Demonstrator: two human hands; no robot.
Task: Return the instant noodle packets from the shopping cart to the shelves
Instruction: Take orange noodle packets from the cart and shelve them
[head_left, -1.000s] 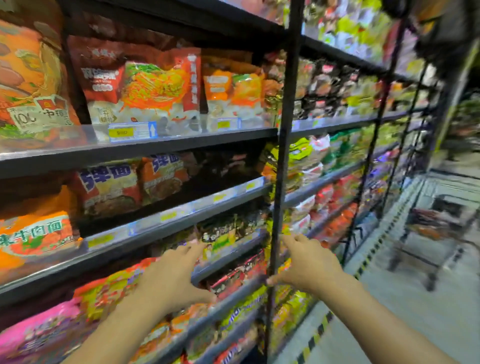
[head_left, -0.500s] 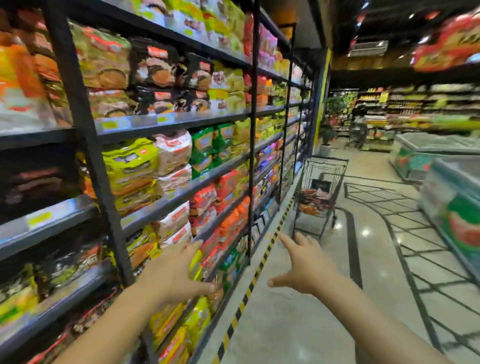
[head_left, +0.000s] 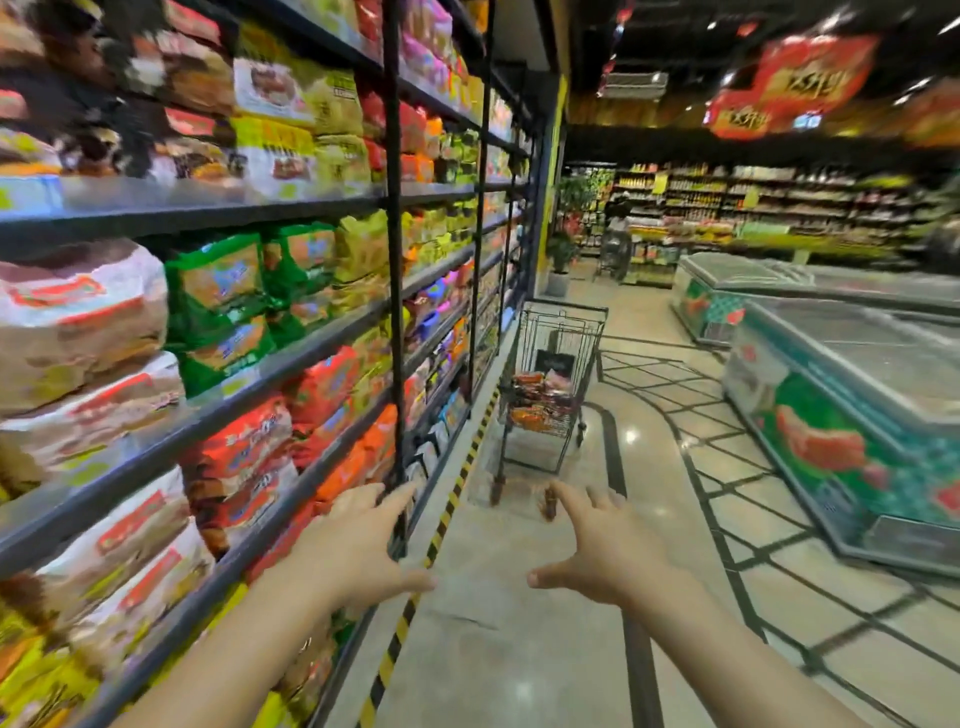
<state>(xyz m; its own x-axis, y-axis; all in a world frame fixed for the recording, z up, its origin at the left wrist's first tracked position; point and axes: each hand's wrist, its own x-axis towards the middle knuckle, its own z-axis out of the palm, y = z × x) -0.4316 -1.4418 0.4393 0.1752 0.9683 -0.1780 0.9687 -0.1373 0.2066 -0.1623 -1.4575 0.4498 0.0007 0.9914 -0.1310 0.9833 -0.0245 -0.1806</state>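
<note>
Hands are both empty here, held out in front at about the same height. The left hand (head_left: 358, 545) has its fingers spread and relaxed, hovering right by a black upright of the shelves (head_left: 395, 291); can't really tell if it touches the post or is just in front of it. The right hand (head_left: 597, 551) is splayed open too, over bare floor, gripping nothing.

The shopping cart (head_left: 550, 384) sits well ahead down the aisle, parked just beside the shelving on the yellow-and-black floor stripe (head_left: 441, 525). A pile of red and orange instant noodle packets (head_left: 540, 400) lies in the bottom of the basket, too blurry to count or to say which way any packet's long side runs.

So the key bit: the packets are straight ahead of both sets of fingers, well out of reach. The right hand looks lined up slightly better with the cart, the left being closer to the racks. Probably walking comes before any grabbing.
</note>
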